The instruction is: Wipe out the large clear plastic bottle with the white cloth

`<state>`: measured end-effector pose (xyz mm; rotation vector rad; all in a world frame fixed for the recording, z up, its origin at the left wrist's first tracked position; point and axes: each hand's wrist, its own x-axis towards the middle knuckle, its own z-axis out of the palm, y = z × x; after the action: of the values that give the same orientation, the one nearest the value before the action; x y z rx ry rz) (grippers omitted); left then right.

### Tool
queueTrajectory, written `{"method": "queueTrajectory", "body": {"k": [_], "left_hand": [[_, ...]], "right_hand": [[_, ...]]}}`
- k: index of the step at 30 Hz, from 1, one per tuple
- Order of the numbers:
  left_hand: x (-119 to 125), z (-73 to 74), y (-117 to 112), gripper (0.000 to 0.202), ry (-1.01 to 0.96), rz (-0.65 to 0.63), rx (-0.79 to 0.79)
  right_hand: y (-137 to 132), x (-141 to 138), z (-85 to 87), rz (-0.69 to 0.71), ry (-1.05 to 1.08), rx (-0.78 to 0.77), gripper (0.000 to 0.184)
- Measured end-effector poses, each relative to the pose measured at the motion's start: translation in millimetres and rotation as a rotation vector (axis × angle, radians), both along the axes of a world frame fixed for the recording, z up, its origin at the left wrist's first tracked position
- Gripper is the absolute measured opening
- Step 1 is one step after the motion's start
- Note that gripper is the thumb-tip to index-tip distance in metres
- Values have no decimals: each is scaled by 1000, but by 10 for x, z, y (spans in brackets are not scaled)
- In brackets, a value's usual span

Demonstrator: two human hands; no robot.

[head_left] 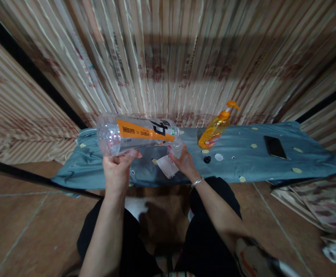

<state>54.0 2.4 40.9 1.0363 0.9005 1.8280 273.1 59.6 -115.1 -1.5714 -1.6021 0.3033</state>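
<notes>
A large clear plastic bottle [110, 134] with an orange and grey label lies on its side in the air above the bench. My left hand [118, 167] grips it from below near its base, the thumb along its underside. At the other end, my right hand [185, 163] has its fingers closed around the clear plastic end piece [178, 147]; whether this is bent or cut from the bottle I cannot tell. A small pink patch shows by those fingertips. Just under the right hand is a white paper-like piece [168, 166], partly covered by it.
A pump bottle [214, 130] of orange liquid stands on the blue cloth-covered bench [243, 154]. In front of it are a small black cap-like part [207, 159] and a white round disc [219, 157]. Farther right lies a phone [274, 147]. Striped curtains [168, 57] hang behind, with dark poles at both sides.
</notes>
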Motion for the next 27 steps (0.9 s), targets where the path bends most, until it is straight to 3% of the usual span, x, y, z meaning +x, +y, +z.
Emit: {"method": "queueTrajectory", "body": {"k": [27], "left_hand": [[2, 61, 58, 48, 20, 14, -9]], "right_hand": [[-9, 0, 45, 0, -33, -1, 58]]}}
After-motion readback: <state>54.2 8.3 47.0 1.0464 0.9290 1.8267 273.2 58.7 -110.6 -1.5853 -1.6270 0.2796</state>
